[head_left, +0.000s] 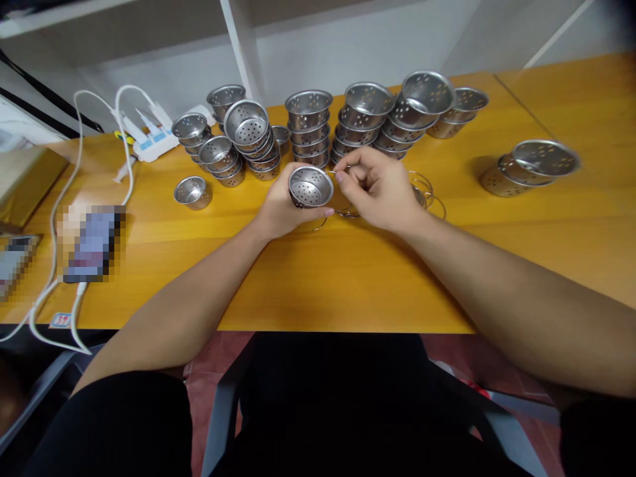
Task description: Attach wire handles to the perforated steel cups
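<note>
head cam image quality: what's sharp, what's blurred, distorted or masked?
Head view: the cup in the left hand reads fairly crisp; head view: the far-right cup stack looks smeared and stretched, blur or lens distortion, can't tell; head view: the cabled phone is pixelated; head view: top-right corner darkens.

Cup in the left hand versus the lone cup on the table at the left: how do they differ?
The held cup sits in the left hand, with the right hand close to its rim; the lone cup stands on the table, untouched.
The held cup looks larger in the picture than the lone cup, though it may simply be nearer the camera.
Both are round, open-topped metal cups with holes.
</note>
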Demonstrator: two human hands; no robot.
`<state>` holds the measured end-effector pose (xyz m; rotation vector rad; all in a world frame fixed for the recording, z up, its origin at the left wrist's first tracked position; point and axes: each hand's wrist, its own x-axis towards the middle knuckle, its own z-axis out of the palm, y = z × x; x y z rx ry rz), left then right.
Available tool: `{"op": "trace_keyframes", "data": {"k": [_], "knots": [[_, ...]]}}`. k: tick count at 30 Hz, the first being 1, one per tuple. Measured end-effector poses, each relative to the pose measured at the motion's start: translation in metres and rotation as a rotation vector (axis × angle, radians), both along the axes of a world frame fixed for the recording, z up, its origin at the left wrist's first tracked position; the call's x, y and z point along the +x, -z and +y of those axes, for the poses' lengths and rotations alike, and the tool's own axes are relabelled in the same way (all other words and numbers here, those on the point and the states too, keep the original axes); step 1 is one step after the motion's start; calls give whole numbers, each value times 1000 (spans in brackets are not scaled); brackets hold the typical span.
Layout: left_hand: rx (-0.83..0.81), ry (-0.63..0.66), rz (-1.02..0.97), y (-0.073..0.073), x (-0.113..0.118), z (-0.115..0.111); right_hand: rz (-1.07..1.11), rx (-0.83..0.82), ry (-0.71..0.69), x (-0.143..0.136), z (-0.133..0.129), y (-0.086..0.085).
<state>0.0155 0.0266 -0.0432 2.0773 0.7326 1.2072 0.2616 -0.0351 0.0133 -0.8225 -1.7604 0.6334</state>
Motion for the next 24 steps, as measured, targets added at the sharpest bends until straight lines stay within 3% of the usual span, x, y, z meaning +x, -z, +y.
{"op": "trace_keyframes", "data": {"k": [12,18,24], "knots": [[-29,178,-54,-1,7,-7,-5,-28,5,2,1,0],[47,116,-59,-10,4,-14,-8,-30,7,2,1,1],[19,73,4,-1,6,-8,-6,-33,-5,3,1,1]]}}
